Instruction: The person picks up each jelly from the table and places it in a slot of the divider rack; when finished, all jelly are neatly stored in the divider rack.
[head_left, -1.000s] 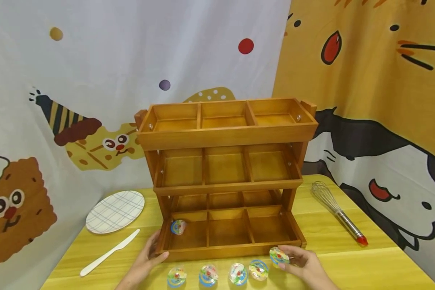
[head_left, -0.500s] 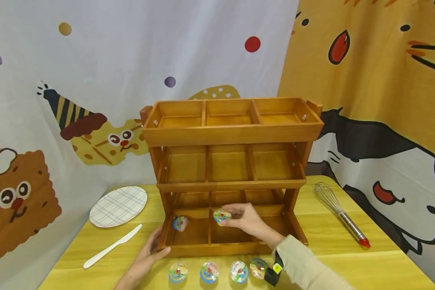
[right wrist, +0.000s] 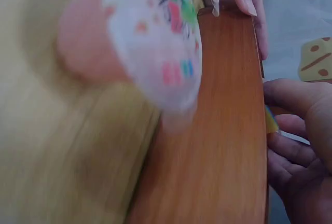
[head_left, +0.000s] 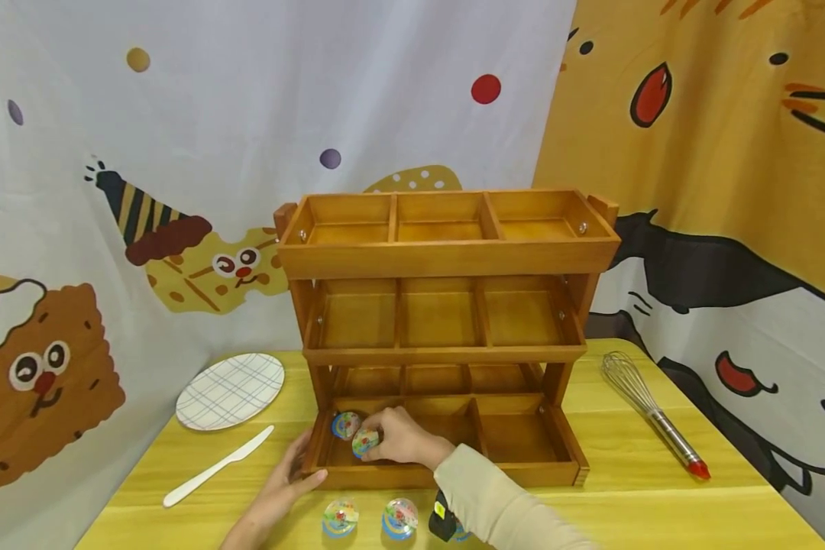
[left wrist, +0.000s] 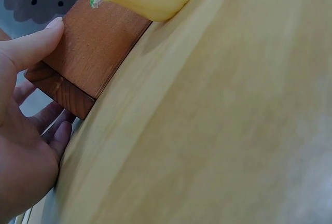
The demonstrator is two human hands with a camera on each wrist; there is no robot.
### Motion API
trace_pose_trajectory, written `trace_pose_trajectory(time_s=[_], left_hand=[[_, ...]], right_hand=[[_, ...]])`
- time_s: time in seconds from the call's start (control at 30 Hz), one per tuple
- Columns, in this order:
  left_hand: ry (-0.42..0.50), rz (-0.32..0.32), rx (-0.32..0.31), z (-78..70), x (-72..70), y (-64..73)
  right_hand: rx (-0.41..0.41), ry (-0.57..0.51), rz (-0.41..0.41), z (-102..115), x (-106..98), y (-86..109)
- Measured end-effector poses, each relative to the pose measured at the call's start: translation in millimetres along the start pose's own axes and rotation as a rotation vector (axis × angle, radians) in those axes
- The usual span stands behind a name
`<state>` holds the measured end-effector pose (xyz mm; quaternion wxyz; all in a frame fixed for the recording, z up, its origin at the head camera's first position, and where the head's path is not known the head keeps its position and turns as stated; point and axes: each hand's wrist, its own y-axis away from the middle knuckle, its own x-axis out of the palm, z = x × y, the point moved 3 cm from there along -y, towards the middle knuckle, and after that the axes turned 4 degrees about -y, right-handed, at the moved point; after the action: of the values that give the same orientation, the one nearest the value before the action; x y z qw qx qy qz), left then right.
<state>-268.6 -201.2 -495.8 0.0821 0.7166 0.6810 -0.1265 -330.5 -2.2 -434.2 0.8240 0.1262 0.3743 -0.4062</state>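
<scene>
"Lidded cup (head_left: 365, 443) in view, so what's surrounding it?"

"Well, a cartoon-printed curtain (head_left: 419, 107) is hanging behind everything. Below it a yellow wood-grain counter (head_left: 632, 508) is spreading out, and a wooden rack (head_left: 447, 260) of divided trays is standing on that."

"And to the sides?"

"A whisk (head_left: 656, 416) with a red handle tip is lying on the right; a checked plate (head_left: 230, 391) and a white knife (head_left: 218, 466) are lying on the left."

"What are the hands doing?"

"The left hand (head_left: 282, 481) is gripping the near left corner of the bottom tray, its thumb pressing the front while the other fingers are wrapping the side. The right hand (head_left: 402, 439) is reaching into that tray, its fingers (right wrist: 293, 149) pinching the cup."

"Where is the cup sitting relative to those fingers?"

"It's showing at their tips, within the left compartment, tilting a little. A second cup (head_left: 346, 425) is resting just beyond it, at the back; I can't tell whether they're touching."

"Any more cups?"

"Two counter cups (head_left: 400, 519) are standing before the rack, and a third is peeking from behind the black wrist device (head_left: 443, 518)."

"Can you read a brand?"

"Colourful characters are running across one lid (right wrist: 161, 37) in the right wrist view, pink, green and blue, but they're blurring too much for me to read."
</scene>
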Motion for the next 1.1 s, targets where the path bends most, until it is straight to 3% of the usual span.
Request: trace_pose_trajectory(time_s=[0.27, 0.73, 0.97, 1.1], left_hand=[[0.012, -0.004, 0.001, 0.2, -0.1, -0.4], [0.015, 0.005, -0.001, 0.0, 0.3, -0.8], [0.004, 0.005, -0.015, -0.1, 1.3, -1.0], [0.006, -0.017, -0.011, 0.7, 0.8, -1.2]], right_hand=[[0.05, 0.019, 0.038, 4, 9, -2.3], [0.13, 0.08, 0.073, 4, 3, -2.8], [0.105, 0.078, 0.02, 2, -1, 3.6], [0.063, -0.012, -0.03, -1, -8, 14.2]])
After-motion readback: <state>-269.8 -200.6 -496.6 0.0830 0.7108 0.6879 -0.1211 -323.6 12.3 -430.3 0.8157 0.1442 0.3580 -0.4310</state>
